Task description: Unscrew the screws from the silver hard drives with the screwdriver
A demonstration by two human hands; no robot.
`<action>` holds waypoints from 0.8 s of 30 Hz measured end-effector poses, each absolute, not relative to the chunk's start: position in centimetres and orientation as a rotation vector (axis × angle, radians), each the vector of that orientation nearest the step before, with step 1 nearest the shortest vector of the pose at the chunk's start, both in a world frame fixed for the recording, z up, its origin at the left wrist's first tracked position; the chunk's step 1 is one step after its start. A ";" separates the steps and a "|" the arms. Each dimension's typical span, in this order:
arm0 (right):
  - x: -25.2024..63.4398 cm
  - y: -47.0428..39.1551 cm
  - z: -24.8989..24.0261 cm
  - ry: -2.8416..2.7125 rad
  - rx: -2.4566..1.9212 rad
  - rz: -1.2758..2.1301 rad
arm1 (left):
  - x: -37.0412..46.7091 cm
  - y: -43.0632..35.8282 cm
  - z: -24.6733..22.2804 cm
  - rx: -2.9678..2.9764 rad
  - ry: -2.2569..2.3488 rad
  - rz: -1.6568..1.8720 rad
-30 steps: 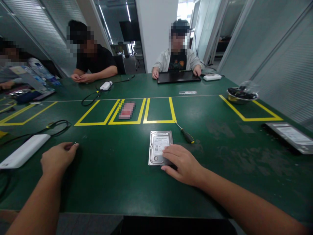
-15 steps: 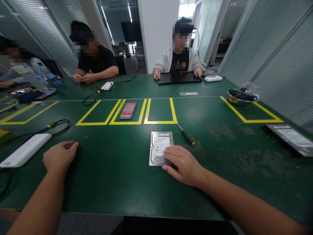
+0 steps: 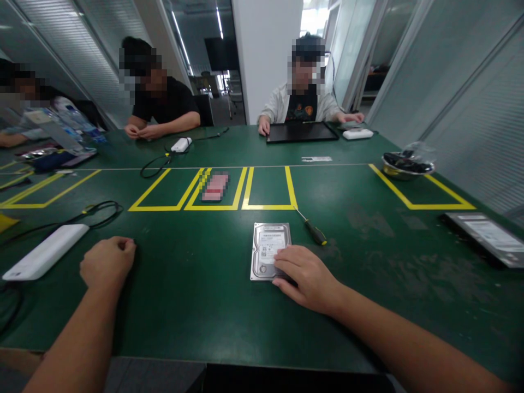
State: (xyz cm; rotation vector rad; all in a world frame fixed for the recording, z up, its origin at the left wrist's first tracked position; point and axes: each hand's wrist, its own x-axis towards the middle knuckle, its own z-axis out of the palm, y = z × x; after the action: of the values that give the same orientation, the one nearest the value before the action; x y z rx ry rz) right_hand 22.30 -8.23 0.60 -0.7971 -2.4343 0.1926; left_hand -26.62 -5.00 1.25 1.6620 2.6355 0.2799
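Flat on the green table lies a silver hard drive (image 3: 262,256) with a white label. My right hand (image 3: 309,275) rests over its right side, fingers curved across the top and thumb at the near corner; the palm hides its right edge. My left hand (image 3: 107,261) is closed on the table, fingertips pinched together, and whatever they may hold is too small to make out. Beside that hand, to its left, lies a white power bank (image 3: 47,252). Just beyond the drive is a screwdriver (image 3: 314,232) with a dark green and yellow handle, its tip pointing away.
Yellow tape rectangles (image 3: 268,207) mark the table; one holds a blurred pink object (image 3: 215,187). Right: another drive (image 3: 487,234) and a metal bowl of dark items (image 3: 407,164). Across the table, a person (image 3: 301,103) sits behind a black panel (image 3: 302,132); others sit left.
My left hand has shifted slightly right, still closed. My right hand stays on the hard drive. The person opposite has moved one hand from the black panel towards the white device beside it.
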 end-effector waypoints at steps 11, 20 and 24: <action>22.3 -8.1 0.5 -2.469 -0.802 0.205 | -23.8 -4.8 1.0 1.605 2.926 0.328; 22.1 -8.6 0.6 -2.480 -0.848 0.208 | -17.0 -3.5 2.5 1.390 2.213 1.027; 21.9 -8.8 0.4 -2.460 -0.872 0.201 | -10.2 -2.2 3.3 0.935 1.575 1.341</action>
State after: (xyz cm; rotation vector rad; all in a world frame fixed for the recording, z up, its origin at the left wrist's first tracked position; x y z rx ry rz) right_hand 21.93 -8.78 0.41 -0.8717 -2.4605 0.2011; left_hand -10.17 -2.24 3.26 0.9348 1.5751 1.3412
